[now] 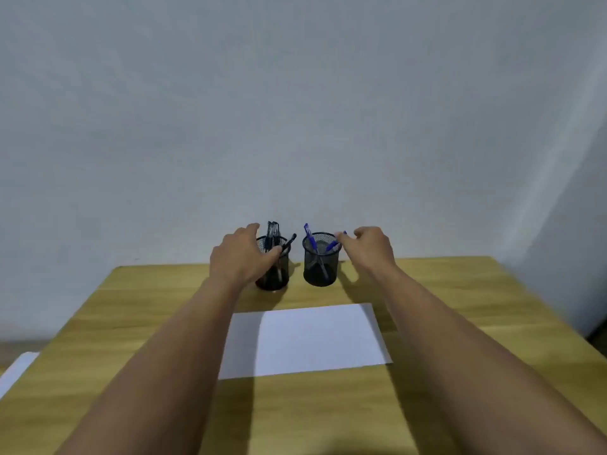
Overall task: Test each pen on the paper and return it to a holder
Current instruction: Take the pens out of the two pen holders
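At the far left edge of the frame, a white object [14, 369] lies partly off the wooden counter [443, 323]; its nature cannot be determined.

Left of centre, the left forearm extends up the frame to the left hand [241, 256]. The hand is at the left pen holder [274, 269], a black mesh cup standing near the counter's far edge. The fingers are curved along the cup's left side and rim, with the thumb at the near rim next to a leaning black pen [289, 243]. Whether the hand grips the cup or only touches it cannot be told. Further black pens [273, 231] stand upright in this holder.

At centre, lower in the frame, a white sheet of paper [322, 339] lies flat on the counter, between the two forearms and nearer the viewer than the holders.

Just right of the left holder, and apart from it, stands the right pen holder [321, 267], also black mesh. It contains blue pens [310, 239] leaning in different directions.

Right of centre, the right hand [369, 246] is raised beside the right holder's rim. Its fingers are loosely curved, with the fingertips [341, 238] at the cap end of one leaning blue pen [332, 246]. Whether they pinch that pen cannot be told.

A pale wall [295, 110] fills the upper frame.
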`<state>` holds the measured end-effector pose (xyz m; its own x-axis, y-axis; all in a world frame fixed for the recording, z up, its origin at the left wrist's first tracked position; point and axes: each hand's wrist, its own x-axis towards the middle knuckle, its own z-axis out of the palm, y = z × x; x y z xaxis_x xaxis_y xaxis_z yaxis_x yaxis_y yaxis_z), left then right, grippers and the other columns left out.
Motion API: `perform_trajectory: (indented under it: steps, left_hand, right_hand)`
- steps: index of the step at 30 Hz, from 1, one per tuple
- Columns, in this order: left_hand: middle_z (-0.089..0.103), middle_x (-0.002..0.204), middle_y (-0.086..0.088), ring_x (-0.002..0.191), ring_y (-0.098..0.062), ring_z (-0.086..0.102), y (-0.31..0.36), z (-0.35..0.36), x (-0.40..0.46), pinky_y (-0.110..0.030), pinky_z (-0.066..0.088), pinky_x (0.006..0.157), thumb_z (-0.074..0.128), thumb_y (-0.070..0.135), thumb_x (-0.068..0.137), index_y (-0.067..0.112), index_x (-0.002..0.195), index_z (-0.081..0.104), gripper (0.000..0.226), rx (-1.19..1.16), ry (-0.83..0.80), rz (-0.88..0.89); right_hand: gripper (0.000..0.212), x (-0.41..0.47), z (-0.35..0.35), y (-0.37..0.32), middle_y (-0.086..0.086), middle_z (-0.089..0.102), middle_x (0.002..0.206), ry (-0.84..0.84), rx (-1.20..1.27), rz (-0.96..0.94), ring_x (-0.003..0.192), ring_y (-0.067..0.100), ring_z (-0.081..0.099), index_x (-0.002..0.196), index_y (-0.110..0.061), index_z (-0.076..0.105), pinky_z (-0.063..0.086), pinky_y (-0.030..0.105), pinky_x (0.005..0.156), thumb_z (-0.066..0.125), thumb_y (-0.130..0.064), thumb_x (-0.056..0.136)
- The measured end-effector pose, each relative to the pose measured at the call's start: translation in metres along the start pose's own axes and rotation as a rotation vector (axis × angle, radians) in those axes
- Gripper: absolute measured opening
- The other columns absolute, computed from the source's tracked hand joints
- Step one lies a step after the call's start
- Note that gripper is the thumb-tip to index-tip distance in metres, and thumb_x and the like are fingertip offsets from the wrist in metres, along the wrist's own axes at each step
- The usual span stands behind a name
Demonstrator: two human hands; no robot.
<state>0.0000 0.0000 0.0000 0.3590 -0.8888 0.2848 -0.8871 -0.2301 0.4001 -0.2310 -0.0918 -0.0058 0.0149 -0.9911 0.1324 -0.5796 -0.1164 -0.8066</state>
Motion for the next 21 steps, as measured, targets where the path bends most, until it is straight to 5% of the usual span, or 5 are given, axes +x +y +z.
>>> perform_trajectory:
  steps: [3, 7, 11, 15, 21]
  left_hand:
    - [0.059, 0.139, -0.005, 0.127, -0.031, 0.054, 0.001, 0.017, 0.025, -0.039, 0.045, 0.085, 0.063, 0.074, 0.078, 0.02, 0.144, 0.044, 0.088, -0.014, -0.077, -0.053]
    - [0.065, 0.127, 0.004, 0.117, -0.025, 0.06, 0.004, 0.033, 0.041, -0.034, 0.041, 0.077, 0.068, 0.077, 0.069, 0.026, 0.134, 0.052, 0.084, -0.071, -0.117, -0.076]
    - [0.066, 0.121, 0.005, 0.111, -0.023, 0.062, 0.004, 0.035, 0.055, -0.036, 0.048, 0.079, 0.071, 0.076, 0.068, 0.026, 0.128, 0.054, 0.08, -0.106, -0.104, -0.1]
    - [0.067, 0.116, 0.007, 0.106, -0.021, 0.063, 0.0, 0.033, 0.065, -0.038, 0.053, 0.083, 0.073, 0.076, 0.066, 0.025, 0.123, 0.061, 0.077, -0.143, -0.08, -0.116]
    - [0.067, 0.1, 0.013, 0.094, -0.016, 0.065, -0.005, 0.039, 0.068, -0.036, 0.054, 0.078, 0.076, 0.068, 0.067, 0.027, 0.104, 0.063, 0.057, -0.223, -0.059, -0.091]
  right_hand:
    - [0.047, 0.024, 0.016, 0.005, 0.005, 0.056, 0.068, -0.04, -0.044, 0.083, 0.075, 0.034, 0.057, 0.071, -0.011, 0.056, 0.042, 0.035, 0.059, 0.069, -0.049, 0.097]
    - [0.038, 0.04, 0.036, 0.004, 0.0, 0.066, 0.076, 0.01, -0.137, 0.077, 0.086, 0.033, 0.062, 0.085, -0.01, 0.073, 0.045, 0.043, 0.09, 0.064, -0.043, 0.1]
    - [0.036, 0.049, 0.047, -0.004, 0.005, 0.073, 0.095, 0.11, -0.249, -0.128, 0.102, 0.033, 0.063, 0.085, -0.017, 0.076, 0.036, 0.044, 0.089, 0.059, -0.043, 0.102]
    - [0.043, 0.056, 0.056, -0.02, -0.001, 0.073, 0.08, 0.069, -0.33, -0.231, 0.09, 0.029, 0.066, 0.079, -0.016, 0.075, 0.022, 0.043, 0.081, 0.056, -0.046, 0.102]
    - [0.046, 0.066, 0.068, -0.03, 0.0, 0.071, 0.08, -0.093, -0.379, -0.208, 0.089, 0.028, 0.066, 0.074, -0.019, 0.062, 0.027, 0.046, 0.088, 0.067, -0.06, 0.096]
